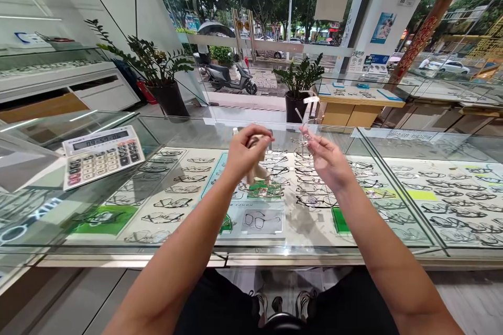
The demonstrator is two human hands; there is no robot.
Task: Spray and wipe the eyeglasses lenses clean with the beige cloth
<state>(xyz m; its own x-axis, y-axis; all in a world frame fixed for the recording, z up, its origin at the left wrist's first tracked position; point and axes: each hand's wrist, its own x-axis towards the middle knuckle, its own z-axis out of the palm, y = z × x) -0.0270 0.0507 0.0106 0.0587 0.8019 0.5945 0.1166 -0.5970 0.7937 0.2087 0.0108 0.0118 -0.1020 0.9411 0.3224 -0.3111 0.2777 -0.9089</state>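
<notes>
My left hand (pixel 248 153) is raised over the glass counter, fingers curled round a crumpled beige cloth (pixel 259 171) that hangs below the palm. To its right, my right hand (pixel 328 161) pinches a thin pair of eyeglasses (pixel 310 119) between thumb and fingers. The eyeglasses are held up above the counter top, and much of their slim frame is hard to make out against the background. A gap separates the two hands. Beneath them, rows of eyeglass frames (pixel 316 200) lie inside the glass display case (pixel 302 230).
A calculator (pixel 104 157) rests on the counter at the left, beside a glossy folded sheet (pixel 27 165). Behind the case stand two potted plants (pixel 167 97) and a wooden display table (pixel 353 107). More eyeglass frames (pixel 456 209) fill the case at the right.
</notes>
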